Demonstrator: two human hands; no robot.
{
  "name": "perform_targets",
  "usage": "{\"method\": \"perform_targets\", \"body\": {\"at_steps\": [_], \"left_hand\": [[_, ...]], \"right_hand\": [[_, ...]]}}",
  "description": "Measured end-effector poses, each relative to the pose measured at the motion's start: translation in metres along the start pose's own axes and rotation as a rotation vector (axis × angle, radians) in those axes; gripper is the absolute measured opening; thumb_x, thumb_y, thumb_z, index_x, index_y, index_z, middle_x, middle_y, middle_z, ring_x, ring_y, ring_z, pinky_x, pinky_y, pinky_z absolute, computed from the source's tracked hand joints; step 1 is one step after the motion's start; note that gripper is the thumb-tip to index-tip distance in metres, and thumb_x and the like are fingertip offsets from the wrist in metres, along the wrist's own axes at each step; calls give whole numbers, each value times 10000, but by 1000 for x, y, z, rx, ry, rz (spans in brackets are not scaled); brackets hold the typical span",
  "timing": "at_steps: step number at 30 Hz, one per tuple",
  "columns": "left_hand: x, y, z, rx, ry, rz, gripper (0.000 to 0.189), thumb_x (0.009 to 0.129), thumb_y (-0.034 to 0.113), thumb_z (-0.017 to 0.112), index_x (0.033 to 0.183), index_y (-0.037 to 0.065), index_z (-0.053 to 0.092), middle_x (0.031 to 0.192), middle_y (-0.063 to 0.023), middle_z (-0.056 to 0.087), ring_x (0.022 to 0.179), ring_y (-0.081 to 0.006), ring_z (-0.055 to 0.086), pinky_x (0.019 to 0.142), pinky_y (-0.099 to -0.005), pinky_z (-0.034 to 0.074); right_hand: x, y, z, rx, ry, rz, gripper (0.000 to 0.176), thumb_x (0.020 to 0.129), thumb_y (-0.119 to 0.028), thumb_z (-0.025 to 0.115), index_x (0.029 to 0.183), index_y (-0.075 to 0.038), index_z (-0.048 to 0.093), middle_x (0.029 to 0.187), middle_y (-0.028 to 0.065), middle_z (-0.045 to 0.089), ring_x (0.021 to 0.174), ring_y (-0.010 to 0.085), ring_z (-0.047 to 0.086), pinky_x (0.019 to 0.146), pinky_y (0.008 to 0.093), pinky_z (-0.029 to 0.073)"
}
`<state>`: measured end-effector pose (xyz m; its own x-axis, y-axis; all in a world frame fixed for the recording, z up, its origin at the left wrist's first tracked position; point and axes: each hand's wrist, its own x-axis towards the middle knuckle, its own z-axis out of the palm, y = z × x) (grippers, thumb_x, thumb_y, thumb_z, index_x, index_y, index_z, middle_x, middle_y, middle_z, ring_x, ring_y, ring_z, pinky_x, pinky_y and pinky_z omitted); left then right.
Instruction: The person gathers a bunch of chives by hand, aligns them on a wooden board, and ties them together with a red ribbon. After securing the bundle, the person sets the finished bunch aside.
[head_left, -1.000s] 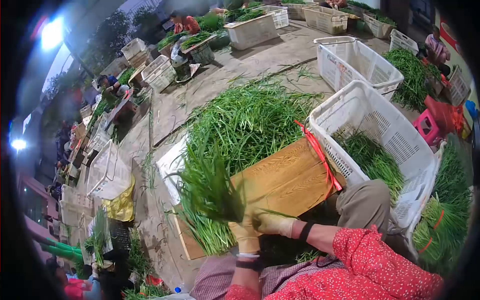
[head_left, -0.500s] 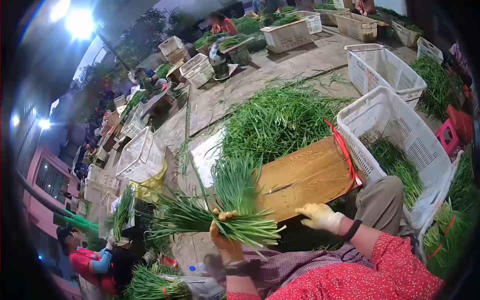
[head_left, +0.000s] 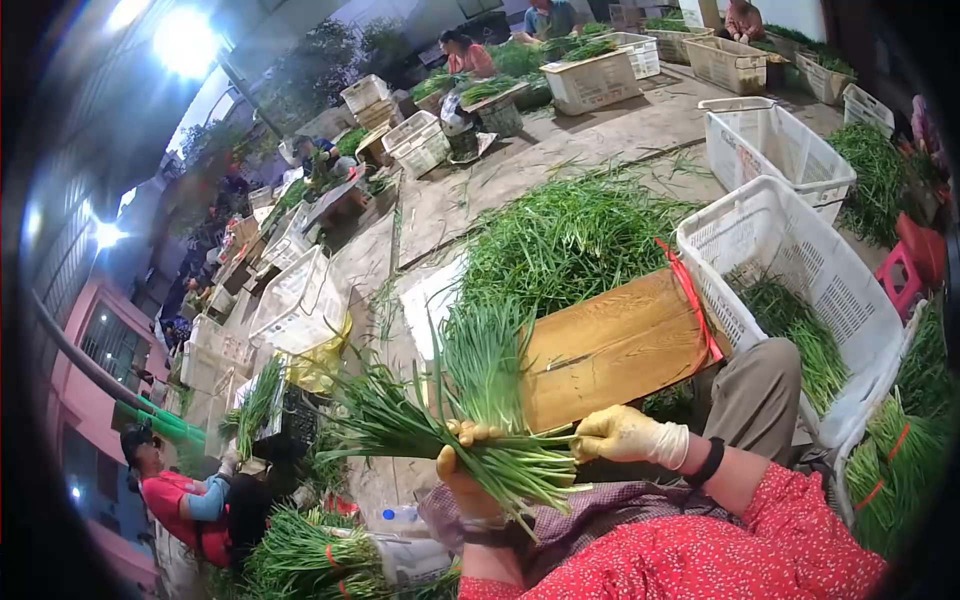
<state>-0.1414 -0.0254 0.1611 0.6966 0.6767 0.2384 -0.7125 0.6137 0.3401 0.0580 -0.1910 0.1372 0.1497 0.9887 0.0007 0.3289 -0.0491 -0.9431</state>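
Observation:
My left hand, in a yellowish glove, is closed around a bunch of chives. The pale stem ends point right and the green leaves spread left. My right hand, gloved too, pinches at the tip of a stem on the right side of the bunch. Just behind my hands is a wooden board with a red strap around its right end. More chives lie along the board's left edge, and a large heap of loose chives rises beyond it.
On the right stands a white plastic crate with chives inside. Tied bundles lie beside it, others at lower left. A co-worker in red sits at left. More crates and people line the yard.
My right hand has moved left from beside the board to the stem ends and closed its fingers there. My left hand still holds the bunch, shifted slightly right. The whole view has shifted slightly.

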Motion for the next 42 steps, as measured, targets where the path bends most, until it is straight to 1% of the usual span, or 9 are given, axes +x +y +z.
{"method": "perform_targets", "body": {"at_steps": [6,10,13,17,24,34,38,40,42], "left_hand": [[-6,10,-3,24,-84,39,267,884,183,685,1125,107,599,978,-29,631,1000,-205,589,1017,-438,429],[-13,8,12,111,34,12,284,883,196,693,1136,107,598,990,-33,628,1028,-232,590,1042,-456,419],[-8,-3,-5,120,-33,-38,304,868,200,695,1139,93,606,1021,-49,634,1096,-270,591,1051,-476,424],[-12,-5,-5,204,1,-113,352,842,239,689,1140,64,620,1140,-126,652,1167,-341,591,1049,-526,436],[-8,5,-8,208,48,-95,467,789,242,697,1202,38,617,1330,-194,607,1263,-378,550,1112,-533,399],[-4,30,-8,216,11,71,418,776,218,705,1170,104,622,1201,-81,657,1155,-328,612,1072,-527,437],[-3,45,-19,214,25,158,379,782,186,698,1148,116,630,1207,-50,653,1285,-293,568,1132,-569,399],[1,43,-20,207,-5,128,448,766,180,700,1205,115,639,1288,-75,628,1319,-329,534,1143,-587,378],[4,38,-20,202,-33,91,518,751,175,701,1263,114,648,1370,-100,603,1354,-365,501,1154,-604,356]], "right_hand": [[-17,36,-20,-729,-116,339,291,908,-370,569,925,-153,762,891,105,738,893,333,699,811,450,542],[-14,14,-22,-355,351,-146,196,903,-235,643,1027,-112,732,1024,110,717,967,309,680,831,402,540],[5,-24,-13,-198,304,-310,211,917,-234,648,1048,-85,719,1033,107,703,994,309,664,858,389,529],[22,-47,9,-205,140,-289,150,930,-137,664,1039,-45,711,1107,110,705,1037,270,665,911,358,522],[39,-30,18,554,104,-102,120,949,-99,649,1028,-25,700,1079,64,677,1021,135,620,923,288,510],[20,13,-2,-203,154,-89,241,872,-252,636,984,-61,732,990,134,722,979,322,681,877,405,523],[0,44,-21,-873,-268,349,267,865,-298,602,949,-94,753,932,146,735,890,362,702,814,450,545],[-1,38,-22,-553,175,7,157,898,-211,652,957,-96,742,1012,98,730,956,296,692,829,393,548],[7,9,-24,-204,244,-131,138,919,-162,670,1008,-88,745,1027,96,726,984,271,684,864,358,538]]}}
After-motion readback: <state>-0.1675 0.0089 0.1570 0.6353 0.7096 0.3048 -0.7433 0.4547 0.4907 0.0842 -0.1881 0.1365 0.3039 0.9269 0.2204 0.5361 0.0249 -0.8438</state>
